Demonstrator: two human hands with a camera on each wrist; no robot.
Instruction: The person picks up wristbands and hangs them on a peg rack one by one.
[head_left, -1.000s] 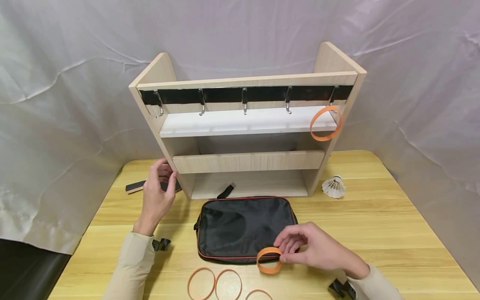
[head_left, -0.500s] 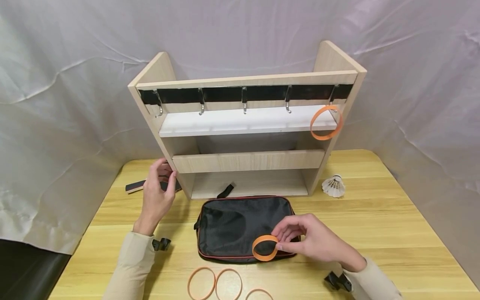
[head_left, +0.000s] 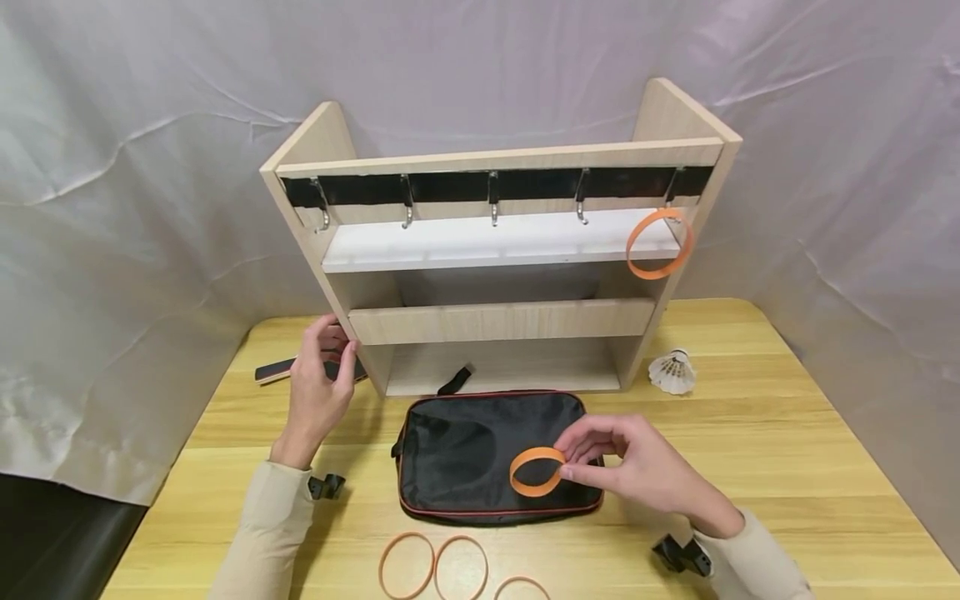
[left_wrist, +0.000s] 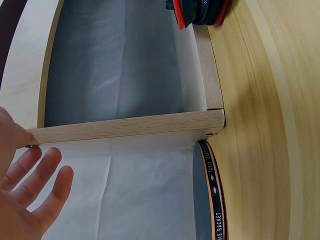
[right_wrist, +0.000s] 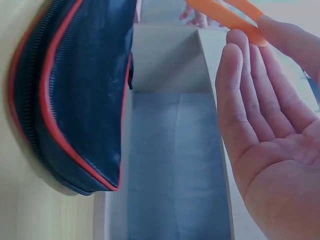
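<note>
An orange ring (head_left: 536, 472), a flat band like a wristband, is pinched by my right hand (head_left: 637, 467) above the black zippered bag (head_left: 457, 450). The right wrist view shows the orange band (right_wrist: 222, 15) between thumb and fingertips. My left hand (head_left: 318, 400) holds the left side edge of the wooden shelf rack (head_left: 502, 323); some fingers are hidden behind that panel. In the left wrist view, several left-hand fingers (left_wrist: 42, 185) spread apart beside the panel. Another orange ring (head_left: 633, 258) hangs on the rack's rightmost hook. The other hooks (head_left: 494, 212) hold no ring.
Several orange rings (head_left: 461, 542) lie at the table's front. A shuttlecock (head_left: 672, 372) sits right of the rack, and a table tennis racket (left_wrist: 212, 200) lies to its left. A black strap (head_left: 455, 381) rests on the bottom shelf.
My right hand has lifted the orange ring up and forward over the bag from its front edge. The left hand stays on the rack. The head view has shifted slightly.
</note>
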